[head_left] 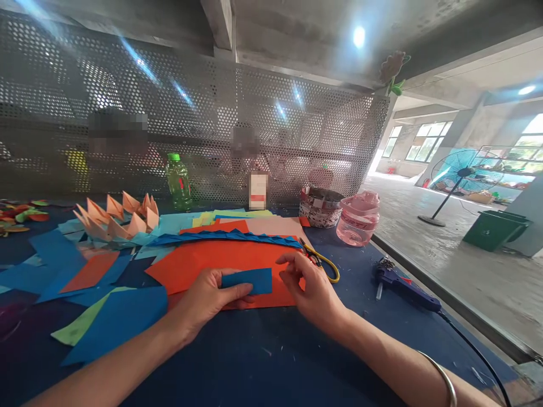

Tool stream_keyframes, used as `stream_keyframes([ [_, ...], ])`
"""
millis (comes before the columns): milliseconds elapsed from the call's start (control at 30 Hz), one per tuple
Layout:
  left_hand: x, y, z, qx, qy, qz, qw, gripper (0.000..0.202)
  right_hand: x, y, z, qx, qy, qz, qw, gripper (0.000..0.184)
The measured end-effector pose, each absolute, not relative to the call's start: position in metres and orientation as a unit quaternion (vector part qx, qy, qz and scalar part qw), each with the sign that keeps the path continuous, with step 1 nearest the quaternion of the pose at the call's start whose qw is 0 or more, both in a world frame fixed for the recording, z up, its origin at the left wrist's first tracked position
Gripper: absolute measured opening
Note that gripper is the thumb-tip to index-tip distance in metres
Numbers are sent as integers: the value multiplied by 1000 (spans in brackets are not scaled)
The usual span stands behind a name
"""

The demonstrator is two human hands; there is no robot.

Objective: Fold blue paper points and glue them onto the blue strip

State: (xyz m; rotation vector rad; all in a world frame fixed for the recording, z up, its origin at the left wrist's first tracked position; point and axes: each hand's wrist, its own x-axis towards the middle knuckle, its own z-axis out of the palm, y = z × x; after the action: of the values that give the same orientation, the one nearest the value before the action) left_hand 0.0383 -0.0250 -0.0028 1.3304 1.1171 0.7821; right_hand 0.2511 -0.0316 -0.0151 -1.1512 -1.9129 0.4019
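From the head view, a dark blue table top (pixel 237 362) ran across the bottom of the frame, flecked with paper scraps and covered on its left side with cut blue, green and orange paper. Behind it stood a perforated metal screen (pixel 190 113), with blurred shapes showing through the holes. To the right, past the table edge, a concrete floor (pixel 445 271) led to windows (pixel 426 141) under a concrete ceiling.

The left hand (pixel 207 299) was narrowed, its fingers and thumb closed on the left end of a blue rectangle (pixel 250 281). That rectangle lay on an orange sheet (pixel 203 265). The right hand (pixel 311 288) was half curled and held nothing visible, with its fingertips (pixel 282 260) on the orange sheet just beside the rectangle.

Yellow-handled scissors (pixel 322 263) lay near the right hand, and a blue glue gun (pixel 399 285) lay farther right. Along the back stood a green bottle (pixel 179 182), a woven paper bowl (pixel 320 208) and a pink jar (pixel 360 219). Folded peach paper points (pixel 116 217) rose at the left. Beyond the screen stood a floor fan (pixel 464 172) and a green bin (pixel 494 229).
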Motion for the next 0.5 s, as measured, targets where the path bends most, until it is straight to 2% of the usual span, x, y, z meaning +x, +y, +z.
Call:
stream_keyframes([
  [100, 40, -25, -2, 570, 482, 333, 576, 30, 250, -34, -14, -431, -774, 147, 439, 22],
  [200, 42, -27, -2, 582, 489, 318, 566, 30, 248, -37, -14, -430, -782, 171, 417, 21],
  [333, 44, -32, -2, 601, 462, 296, 581, 33, 246, -40, -16, -437, -790, 208, 376, 28],
  [500, 44, -35, 4, 576, 433, 321, 615, 37, 246, -39, -22, -446, -778, 216, 386, 32],
])
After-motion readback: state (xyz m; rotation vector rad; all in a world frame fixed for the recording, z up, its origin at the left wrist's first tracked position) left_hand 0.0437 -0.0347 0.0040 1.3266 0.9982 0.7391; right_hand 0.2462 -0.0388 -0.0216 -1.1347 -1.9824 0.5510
